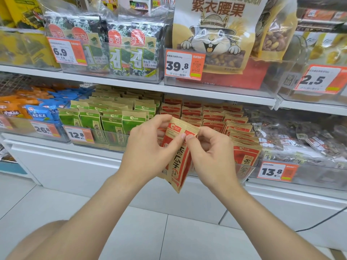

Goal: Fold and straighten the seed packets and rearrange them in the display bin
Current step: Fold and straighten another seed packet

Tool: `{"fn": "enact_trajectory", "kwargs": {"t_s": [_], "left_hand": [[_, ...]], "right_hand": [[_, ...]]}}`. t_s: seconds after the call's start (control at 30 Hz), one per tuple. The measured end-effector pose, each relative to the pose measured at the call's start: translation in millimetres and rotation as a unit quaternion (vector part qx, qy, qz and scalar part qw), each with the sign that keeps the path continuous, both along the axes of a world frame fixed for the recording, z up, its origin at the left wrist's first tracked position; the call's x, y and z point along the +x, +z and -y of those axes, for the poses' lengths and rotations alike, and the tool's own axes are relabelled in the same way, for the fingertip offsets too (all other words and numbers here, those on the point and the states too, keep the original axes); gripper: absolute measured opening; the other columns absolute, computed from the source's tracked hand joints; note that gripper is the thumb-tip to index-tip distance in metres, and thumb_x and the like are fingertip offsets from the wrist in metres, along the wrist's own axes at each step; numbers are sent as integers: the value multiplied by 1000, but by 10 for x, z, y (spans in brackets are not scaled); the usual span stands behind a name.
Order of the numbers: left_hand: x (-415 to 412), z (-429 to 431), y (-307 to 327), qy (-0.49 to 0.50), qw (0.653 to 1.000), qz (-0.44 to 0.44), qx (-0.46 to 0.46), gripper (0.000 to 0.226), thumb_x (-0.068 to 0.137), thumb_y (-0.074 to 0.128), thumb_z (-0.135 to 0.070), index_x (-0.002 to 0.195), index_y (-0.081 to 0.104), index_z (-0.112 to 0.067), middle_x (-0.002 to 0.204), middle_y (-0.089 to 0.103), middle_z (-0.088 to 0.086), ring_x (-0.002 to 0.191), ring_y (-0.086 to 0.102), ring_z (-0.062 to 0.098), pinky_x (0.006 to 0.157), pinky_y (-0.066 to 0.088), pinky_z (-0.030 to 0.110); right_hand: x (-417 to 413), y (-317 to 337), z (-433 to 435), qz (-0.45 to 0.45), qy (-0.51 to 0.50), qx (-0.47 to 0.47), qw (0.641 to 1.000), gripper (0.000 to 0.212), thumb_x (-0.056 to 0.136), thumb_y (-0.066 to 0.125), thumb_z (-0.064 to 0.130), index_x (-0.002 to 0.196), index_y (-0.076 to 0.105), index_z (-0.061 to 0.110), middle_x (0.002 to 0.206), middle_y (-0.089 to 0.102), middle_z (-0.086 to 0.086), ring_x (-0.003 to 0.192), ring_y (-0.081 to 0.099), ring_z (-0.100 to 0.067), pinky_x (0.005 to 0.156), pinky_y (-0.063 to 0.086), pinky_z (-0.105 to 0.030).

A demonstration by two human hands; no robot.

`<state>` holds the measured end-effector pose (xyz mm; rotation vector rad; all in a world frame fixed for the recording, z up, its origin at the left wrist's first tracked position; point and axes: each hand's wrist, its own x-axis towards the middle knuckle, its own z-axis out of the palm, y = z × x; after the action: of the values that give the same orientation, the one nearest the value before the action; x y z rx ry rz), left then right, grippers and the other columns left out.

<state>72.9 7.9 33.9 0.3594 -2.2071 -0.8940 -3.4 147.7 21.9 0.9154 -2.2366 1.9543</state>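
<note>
The held red seed packet (178,166) hangs upright in the air just in front of the near edge of the display bin (246,173), not in it. The left hand (148,145) pinches its upper left part, thumb on the printed face and fingers curled over the top edge. The right hand (212,152) pinches the top right corner between thumb and forefinger, with its other fingers curled loosely below. The top seam shows layered edges, so this may be 2 packets held together rather than 1; I cannot tell. Its lower end looks creased and splayed, so I judge the folding and straightening of this one to be under way, not finished. In the bin, the red packets in the far rows (206,113) stand in fairly even ranks, which suggests that part is already in order. The red packets at the near right (244,139) lean and fan out unevenly and probably need attention. The near left corner of the bin is hidden behind the hands. To the left, the green packets (105,117) stand neatly in their own bin above the 12.8 price tag (79,135). By this reading the job is partway through: this packet has to be flattened and slotted back, and then the near rows squared up.
</note>
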Motion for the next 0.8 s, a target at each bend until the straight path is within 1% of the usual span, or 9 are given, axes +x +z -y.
{"fn": "enact_trajectory", "kwargs": {"t_s": [0.13, 0.2, 0.23, 0.3, 0.37, 0.47, 0.57, 0.67, 0.8], "left_hand": [[9, -34, -15, 5, 999, 10, -38, 49, 96, 70, -44, 138, 69, -19, 110, 76, -16, 95, 72, 2, 86, 64, 37], [2, -57, -24, 13, 998, 11, -55, 47, 98, 62, -42, 138, 69, -18, 112, 78, -12, 96, 74, 7, 88, 64, 40], [-7, -59, -30, 17, 999, 6, -46, 44, 98, 61, -40, 136, 70, -19, 112, 78, -12, 96, 75, 7, 87, 64, 40], [-28, -49, -25, 22, 1000, -8, 7, 31, 99, 65, -33, 128, 72, -24, 106, 78, -15, 92, 74, 2, 85, 64, 38], [-49, -28, -18, 21, 998, -13, 53, 20, 98, 70, -26, 118, 74, -26, 100, 77, -18, 86, 73, -2, 82, 64, 34], [-58, -17, -23, 25, 997, -4, 74, 11, 96, 74, -26, 107, 75, -27, 93, 76, -19, 83, 72, -5, 78, 64, 27], [-57, -10, -36, 24, 997, 1, 76, 4, 97, 74, -26, 99, 75, -30, 89, 76, -20, 81, 72, -6, 76, 63, 27], [-44, 1, -37, 14, 998, -11, 67, 6, 100, 71, -26, 96, 73, -30, 89, 75, -21, 82, 72, -5, 76, 63, 29], [-38, 14, -57, -21, 998, -16, 59, 5, 103, 66, -30, 100, 67, -34, 104, 71, -19, 93, 73, 2, 81, 62, 42]], "right_hand": [[0, -44, 22, -56, -3, 15, 998, 22, 101, 68, 14, 80, 74, 20, 74, 76, 5, 68, 73, -15, 61, 60, -39], [-2, -61, 38, -56, -9, 7, 998, 23, 99, 69, 14, 77, 71, 18, 70, 73, 3, 64, 69, -13, 57, 54, -32], [-7, -64, 45, -44, -7, -3, 999, 21, 98, 68, 15, 78, 72, 16, 72, 74, 0, 64, 69, -17, 58, 54, -35], [-20, -63, 57, -16, 1, -20, 1000, 18, 96, 64, 18, 81, 73, 12, 77, 75, -6, 73, 71, -33, 65, 60, -49], [-31, -61, 68, 16, 9, -41, 999, 19, 98, 63, 16, 84, 73, 8, 81, 76, -12, 80, 70, -44, 70, 60, -60], [-55, -74, 70, 32, 8, -48, 998, 20, 96, 61, 17, 85, 72, 4, 82, 75, -18, 81, 69, -49, 67, 57, -64], [-43, -69, 62, 32, 14, -48, 998, 19, 101, 63, 12, 89, 73, 2, 83, 76, -16, 81, 71, -47, 69, 59, -64], [-20, -25, 42, 32, 24, -54, 998, 21, 105, 65, 13, 90, 78, 8, 82, 79, -7, 78, 77, -31, 72, 64, -52], [-25, -26, 42, 11, 47, -46, 998, 25, 108, 61, 17, 93, 79, 9, 81, 77, -9, 75, 74, -25, 69, 59, -43]]}}
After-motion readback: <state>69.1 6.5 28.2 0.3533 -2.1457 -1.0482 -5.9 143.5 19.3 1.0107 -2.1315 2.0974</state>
